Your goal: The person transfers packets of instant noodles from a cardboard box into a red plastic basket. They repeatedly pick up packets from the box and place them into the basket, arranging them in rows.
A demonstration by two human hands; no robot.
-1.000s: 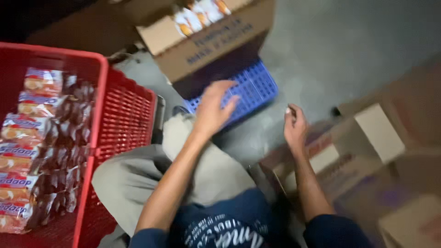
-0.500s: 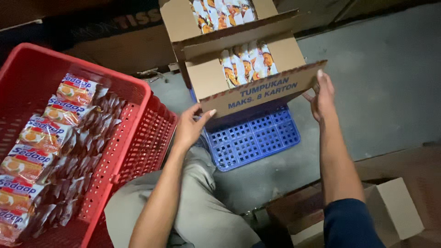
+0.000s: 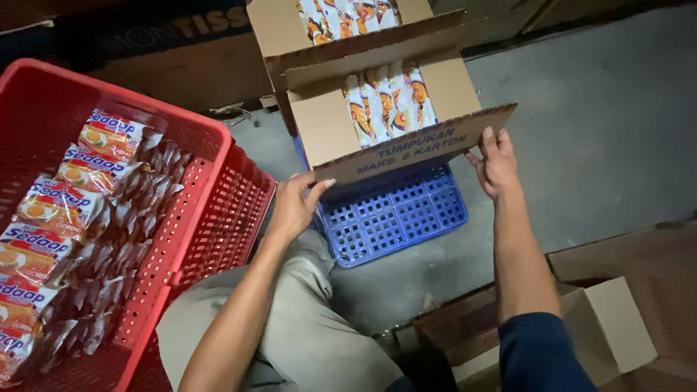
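Grey concrete floor point(image 3: 602, 109), dim light, cartons around. Red plastic basket point(image 3: 210, 210) at left, filled with rows of noodle packets point(image 3: 62, 207). Open cardboard carton point(image 3: 377, 94) at centre, resting on blue plastic crate point(image 3: 396, 218), noodle packs point(image 3: 388, 101) upright inside. Front flap point(image 3: 414, 145) folded down and outward. Left hand point(image 3: 298, 203) gripping flap's lower left corner, thumb on top, forearm angled up from knee. Right hand point(image 3: 497, 163) pinching flap's right end, fingers extended upward, arm nearly straight.
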